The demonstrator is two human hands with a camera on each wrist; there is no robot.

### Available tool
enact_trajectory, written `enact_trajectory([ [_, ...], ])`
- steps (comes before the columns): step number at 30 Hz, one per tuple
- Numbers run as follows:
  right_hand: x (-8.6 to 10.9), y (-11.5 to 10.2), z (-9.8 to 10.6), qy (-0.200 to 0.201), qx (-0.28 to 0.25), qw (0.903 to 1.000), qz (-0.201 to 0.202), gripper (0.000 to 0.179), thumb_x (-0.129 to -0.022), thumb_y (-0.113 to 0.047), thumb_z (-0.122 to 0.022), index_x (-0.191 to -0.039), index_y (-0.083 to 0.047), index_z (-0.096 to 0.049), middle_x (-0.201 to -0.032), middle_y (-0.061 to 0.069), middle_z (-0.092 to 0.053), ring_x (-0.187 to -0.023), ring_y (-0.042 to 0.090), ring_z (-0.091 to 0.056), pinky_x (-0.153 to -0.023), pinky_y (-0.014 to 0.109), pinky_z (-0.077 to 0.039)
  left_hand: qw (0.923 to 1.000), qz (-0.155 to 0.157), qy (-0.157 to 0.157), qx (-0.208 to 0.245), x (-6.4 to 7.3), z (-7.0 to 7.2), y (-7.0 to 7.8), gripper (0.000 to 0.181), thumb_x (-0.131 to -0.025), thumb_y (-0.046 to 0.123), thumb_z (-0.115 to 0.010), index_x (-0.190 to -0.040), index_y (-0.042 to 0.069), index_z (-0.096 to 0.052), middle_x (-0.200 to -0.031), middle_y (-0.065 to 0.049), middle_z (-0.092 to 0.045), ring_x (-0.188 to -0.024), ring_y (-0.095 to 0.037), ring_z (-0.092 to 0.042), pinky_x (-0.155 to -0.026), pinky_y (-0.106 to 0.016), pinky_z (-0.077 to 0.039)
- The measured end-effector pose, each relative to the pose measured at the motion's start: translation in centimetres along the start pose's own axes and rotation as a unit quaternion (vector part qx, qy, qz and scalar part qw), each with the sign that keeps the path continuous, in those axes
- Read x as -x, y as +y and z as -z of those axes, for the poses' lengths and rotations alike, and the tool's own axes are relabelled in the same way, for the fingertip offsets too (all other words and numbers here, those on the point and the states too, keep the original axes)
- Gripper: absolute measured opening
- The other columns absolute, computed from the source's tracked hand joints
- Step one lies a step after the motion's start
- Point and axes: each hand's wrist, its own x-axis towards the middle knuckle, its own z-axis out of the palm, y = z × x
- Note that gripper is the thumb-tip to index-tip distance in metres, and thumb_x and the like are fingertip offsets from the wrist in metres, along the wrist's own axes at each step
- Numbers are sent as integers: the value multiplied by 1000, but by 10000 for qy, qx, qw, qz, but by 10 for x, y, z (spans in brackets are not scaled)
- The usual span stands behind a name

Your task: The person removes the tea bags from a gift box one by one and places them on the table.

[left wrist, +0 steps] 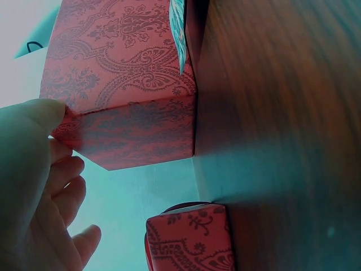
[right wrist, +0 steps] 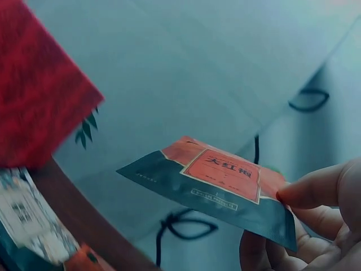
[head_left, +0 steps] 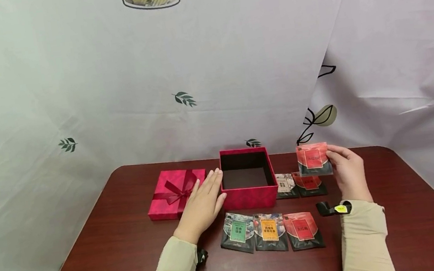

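Note:
An uncovered red gift box [head_left: 250, 197] with a dark inside stands near the table's back. My left hand [head_left: 203, 203] rests against its left front corner, fingers straight; the left wrist view shows the thumb touching the patterned box wall [left wrist: 130, 62]. To the right, my right hand [head_left: 349, 173] pinches a red and black tea sachet [head_left: 313, 159] by its right edge, raised above the table. In the right wrist view the sachet [right wrist: 220, 178] is held between thumb and fingers. Below it lie a white-labelled sachet [head_left: 286, 185] and another red sachet [head_left: 310, 185].
Left of the box lies its red lid [head_left: 167, 192] with a ribbon bow. In front, a green-labelled sachet [head_left: 237, 232], an orange-labelled sachet [head_left: 270, 233] and a red sachet [head_left: 303, 231] lie in a row. A white printed curtain [head_left: 208, 72] hangs behind the table [head_left: 103, 242].

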Motion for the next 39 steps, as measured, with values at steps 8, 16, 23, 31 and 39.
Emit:
enact_trajectory([
  [8,-11,6,25,430,69,9986,-296,22,-99,-5,-63,-97,-18,-80,-87,-11,-68,-78,1,-64,-61,17,-54,10000,25,-42,-16,0,1,0,66,-104,36,-57,-159,10,-34,-164,-7,-33,-152,-25,-27,-121,-54,-25],
  [16,-18,14,44,864,309,9947,-463,20,-97,-8,-66,-106,-16,-81,-86,-14,-68,-84,0,-63,-63,16,-55,10000,20,-31,-20,-1,0,0,65,-104,35,-57,-159,10,-33,-164,-7,-33,-152,-24,-27,-121,-54,-25],
  [23,-23,22,60,1143,741,9892,-538,21,-97,-11,-66,-110,-18,-81,-89,-13,-64,-81,-1,-63,-61,15,-54,10000,1,1,23,-1,0,1,64,-104,34,-57,-159,10,-34,-164,-7,-34,-152,-23,-27,-121,-54,-26],
  [31,-28,32,69,1305,1126,9846,-288,22,-98,-5,-63,-105,-15,-82,-75,-18,-63,-81,-2,-59,-63,10,-51,10000,72,-46,23,-1,0,1,65,-104,35,-57,-159,10,-34,-164,-7,-33,-153,-22,-26,-121,-53,-24],
  [39,-33,44,73,1348,1914,9720,-183,24,-99,-10,-59,-109,-17,-80,-83,-17,-60,-105,11,-56,-72,11,-47,10000,66,-54,6,-1,-1,-1,66,-104,35,-57,-160,11,-33,-164,-7,-33,-153,-23,-25,-121,-53,-24],
])
